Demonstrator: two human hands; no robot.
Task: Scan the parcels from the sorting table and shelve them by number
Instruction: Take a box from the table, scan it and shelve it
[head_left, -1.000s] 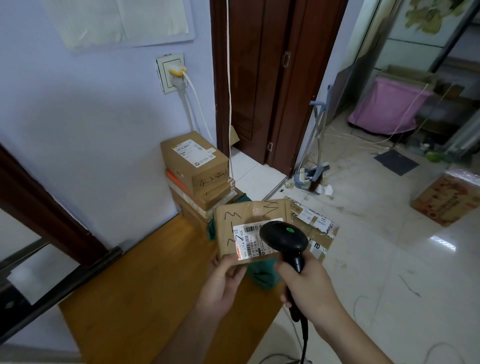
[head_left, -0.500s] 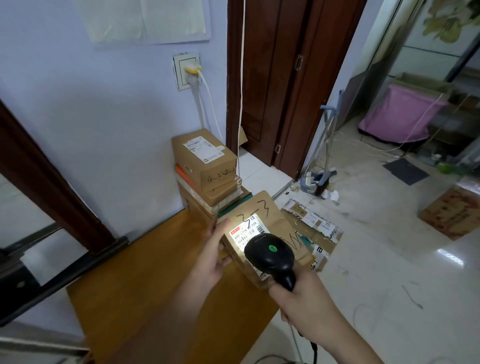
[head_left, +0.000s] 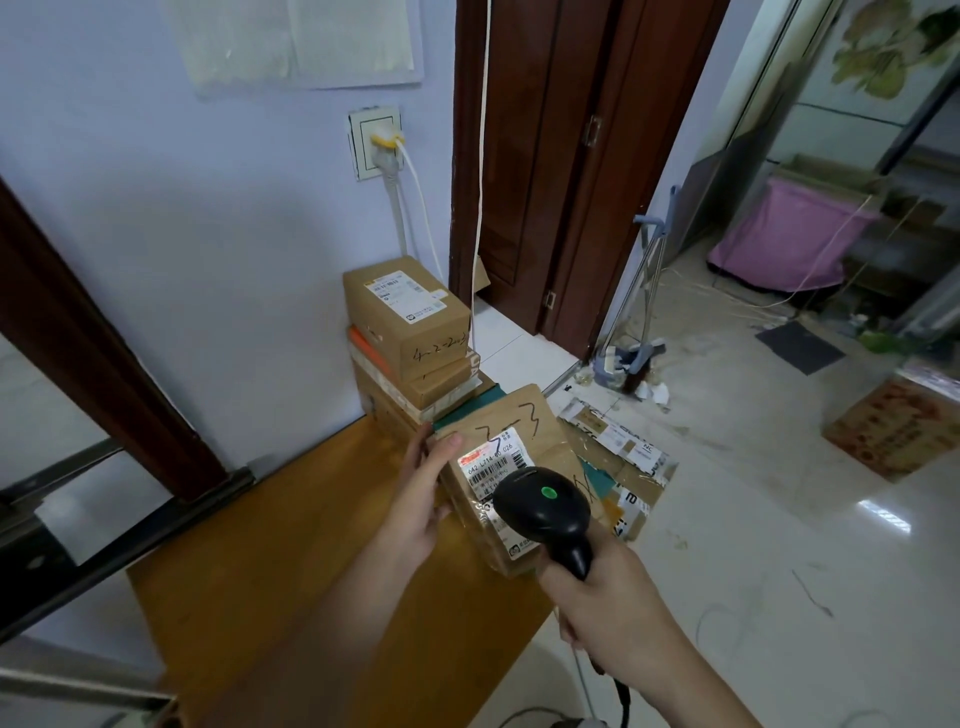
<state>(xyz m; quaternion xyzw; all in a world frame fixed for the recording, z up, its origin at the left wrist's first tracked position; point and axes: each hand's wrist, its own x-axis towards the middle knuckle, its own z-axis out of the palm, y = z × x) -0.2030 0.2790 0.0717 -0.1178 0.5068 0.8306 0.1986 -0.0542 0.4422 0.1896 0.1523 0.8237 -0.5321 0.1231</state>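
On the wooden sorting table (head_left: 249, 561), which fills the lower left, a stack of cardboard boxes (head_left: 410, 358) stands at the far end against the pale wall. The top box (head_left: 408, 317) of that stack carries a white label on its upper face and handwriting on its near side. I count at least 3 boxes there; the lower ones are partly hidden.

Just right of the stack, at the table's right edge, the left hand (head_left: 423, 493) grips the left side of a brown parcel (head_left: 511, 457), thumb curled over its top edge and fingers below. The parcel is tilted, its white barcode label (head_left: 493, 462) facing up, with black marker strokes across the cardboard. A green item (head_left: 467, 408) lies between the parcel and the stack; what it is I cannot tell.

Right of the parcel, the right hand (head_left: 605, 597) is wrapped around the handle of a black barcode scanner (head_left: 543, 506), whose head sits just over the near part of the label, a green light on top. Its cable (head_left: 623, 699) drops off the bottom edge.

Beyond the table edge, flattened cardboard (head_left: 621, 467) lies on the pale tiled floor (head_left: 753, 545). Farther right the floor is open up to a printed carton (head_left: 898, 431) near the right border. A dark wooden door (head_left: 550, 156) stands at the far middle.
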